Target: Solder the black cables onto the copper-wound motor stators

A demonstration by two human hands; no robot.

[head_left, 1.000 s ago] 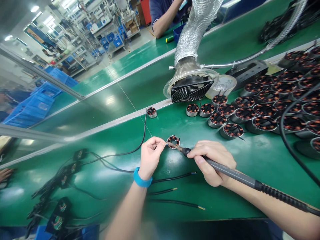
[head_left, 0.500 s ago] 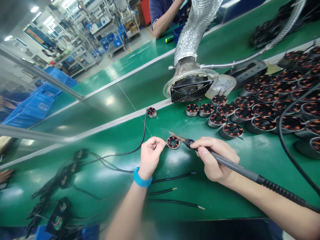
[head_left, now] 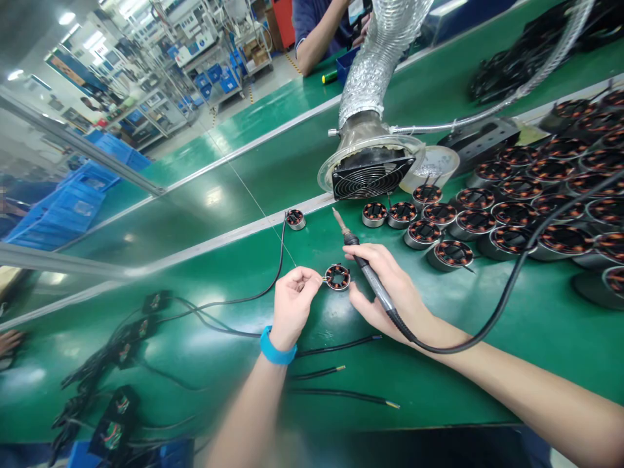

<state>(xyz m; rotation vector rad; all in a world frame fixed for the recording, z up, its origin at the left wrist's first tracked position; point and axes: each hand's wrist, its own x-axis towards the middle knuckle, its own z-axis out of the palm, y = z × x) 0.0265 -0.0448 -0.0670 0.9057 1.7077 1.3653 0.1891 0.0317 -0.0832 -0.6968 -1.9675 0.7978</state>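
Observation:
A small round motor stator [head_left: 337,277] with copper windings lies on the green bench in front of me. At its left edge my left hand [head_left: 296,296], with a blue wristband, pinches thin wires [head_left: 324,279] that reach the stator. My right hand [head_left: 390,286] grips a soldering iron [head_left: 366,263], its tip pointing up and away, clear of the stator. The right thumb is stretched out close to the stator's right side. A black cable runs from the iron's handle over my right forearm. Several black cables with stripped ends [head_left: 385,404] lie below the stator.
Several finished-looking wound stators [head_left: 451,255] crowd the right side. A fume extractor fan [head_left: 373,177] on a silver duct [head_left: 368,78] stands behind. One cabled stator [head_left: 295,219] lies by the metal rail. Black cabled parts [head_left: 114,422] lie left. Another person's arm [head_left: 319,45] shows across the bench.
My right hand has moved left and turned the soldering iron more upright, its tip lifting away from the stator. The iron's cable swung over my forearm. My left hand has stayed put.

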